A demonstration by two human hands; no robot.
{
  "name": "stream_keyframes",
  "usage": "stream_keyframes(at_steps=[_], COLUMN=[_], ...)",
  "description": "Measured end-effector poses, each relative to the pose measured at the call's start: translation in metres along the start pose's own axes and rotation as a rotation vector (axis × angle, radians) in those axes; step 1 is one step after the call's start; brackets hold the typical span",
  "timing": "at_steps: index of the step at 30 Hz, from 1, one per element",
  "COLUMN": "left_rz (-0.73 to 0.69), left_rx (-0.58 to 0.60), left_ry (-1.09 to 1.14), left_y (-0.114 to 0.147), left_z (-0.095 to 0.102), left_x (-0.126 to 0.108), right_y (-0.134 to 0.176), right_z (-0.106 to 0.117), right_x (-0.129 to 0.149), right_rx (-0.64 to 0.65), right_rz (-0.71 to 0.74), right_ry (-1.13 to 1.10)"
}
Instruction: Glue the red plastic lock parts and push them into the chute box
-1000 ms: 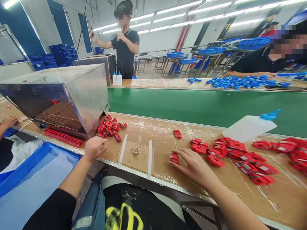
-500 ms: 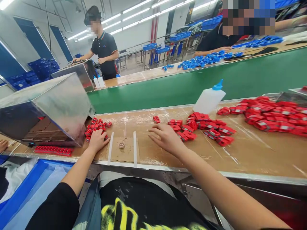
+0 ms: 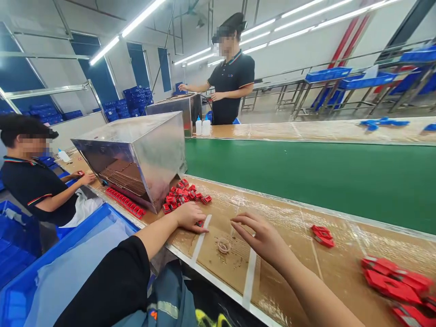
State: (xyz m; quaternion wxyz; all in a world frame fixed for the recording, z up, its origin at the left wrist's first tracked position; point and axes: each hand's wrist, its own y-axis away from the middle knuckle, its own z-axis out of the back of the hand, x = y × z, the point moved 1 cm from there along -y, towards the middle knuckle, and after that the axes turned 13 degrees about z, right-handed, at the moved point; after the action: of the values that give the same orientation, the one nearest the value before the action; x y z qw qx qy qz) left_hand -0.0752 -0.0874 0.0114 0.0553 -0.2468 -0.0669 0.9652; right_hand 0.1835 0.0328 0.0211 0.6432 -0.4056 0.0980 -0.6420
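Note:
My left hand (image 3: pixel 190 217) rests at the left white tape strip (image 3: pixel 200 239), its fingers curled over a small red plastic part (image 3: pixel 200 223) that shows only in part beneath them. Just behind it lies a loose pile of similar red parts (image 3: pixel 180 194). My right hand (image 3: pixel 259 232) hovers over the right side of a cardboard pad (image 3: pixel 218 265), fingers stretched out and thumb apart, with nothing visible in it. Between the hands, a small round ring-like piece (image 3: pixel 224 245) sits on the pad, with dark specks around it.
A metal box (image 3: pixel 160 154) holding brown sheets stands at the left, with a row of red parts (image 3: pixel 124 202) before it. More red parts (image 3: pixel 397 279) lie at the right. Beyond runs a green belt (image 3: pixel 306 172). A blue bin (image 3: pixel 17 277) is at lower left. Two co-workers are nearby.
The view has swung left, bringing a seated co-worker into sight. My left hand has drawn slightly away from the pile with a red part under its fingers. My right hand has come nearer the pad.

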Motion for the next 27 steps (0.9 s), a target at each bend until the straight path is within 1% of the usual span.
stream_keyframes(at_steps=[1,2,5,6,8,10,13,14,15,16,17,19,21,22,23,24,26,27], left_rz=[0.027,0.073,0.260,0.314,0.383,0.439,0.496,0.524,0.560,0.601,0.638,0.678,0.681,0.673,0.661,0.641,0.608,0.576], left_rx=[-0.031,-0.085,-0.331,-0.416,-0.541,-0.631,-0.700,-0.704,-0.697,-0.676,-0.642,-0.542,-0.419,-0.368,-0.338,-0.327,-0.315,-0.324], left_ry=[0.086,0.226,0.732,0.851,0.959,1.072,1.393,1.493,1.536,1.513,1.436,1.275,1.247,1.238,1.226,1.213,1.167,1.072], left_y=[-0.003,-0.007,-0.023,-0.030,-0.046,-0.060,-0.074,-0.075,-0.075,-0.075,-0.074,-0.072,-0.073,-0.076,-0.081,-0.087,-0.097,-0.101], left_z=[-0.001,-0.002,-0.009,-0.012,-0.017,-0.020,-0.019,-0.017,-0.015,-0.013,-0.012,-0.011,-0.015,-0.019,-0.023,-0.028,-0.038,-0.042], left_x=[-0.001,-0.002,-0.005,-0.007,-0.009,-0.012,-0.016,-0.018,-0.021,-0.025,-0.029,-0.037,-0.041,-0.040,-0.036,-0.032,-0.021,-0.017], right_y=[0.003,0.008,0.023,0.027,0.030,0.029,0.028,0.029,0.030,0.031,0.033,0.035,0.032,0.030,0.027,0.025,0.022,0.022], right_z=[-0.003,-0.007,-0.016,-0.018,-0.021,-0.022,-0.023,-0.023,-0.023,-0.022,-0.021,-0.019,-0.017,-0.016,-0.016,-0.017,-0.017,-0.018], right_x=[-0.002,-0.005,-0.014,-0.016,-0.018,-0.019,-0.022,-0.023,-0.024,-0.023,-0.021,-0.011,0.000,0.003,0.003,0.000,-0.009,-0.012], right_rx=[-0.029,-0.054,-0.076,-0.070,-0.053,-0.037,0.016,0.048,0.084,0.120,0.159,0.214,0.248,0.279,0.312,0.340,0.359,0.360], right_rz=[-0.033,-0.065,-0.147,-0.165,-0.189,-0.201,-0.197,-0.188,-0.175,-0.160,-0.142,-0.104,-0.069,-0.074,-0.047,-0.028,-0.038,-0.052], right_ry=[-0.023,-0.043,-0.081,-0.090,-0.104,-0.115,-0.123,-0.121,-0.117,-0.110,-0.097,-0.043,0.044,0.076,0.073,0.062,0.062,0.063])
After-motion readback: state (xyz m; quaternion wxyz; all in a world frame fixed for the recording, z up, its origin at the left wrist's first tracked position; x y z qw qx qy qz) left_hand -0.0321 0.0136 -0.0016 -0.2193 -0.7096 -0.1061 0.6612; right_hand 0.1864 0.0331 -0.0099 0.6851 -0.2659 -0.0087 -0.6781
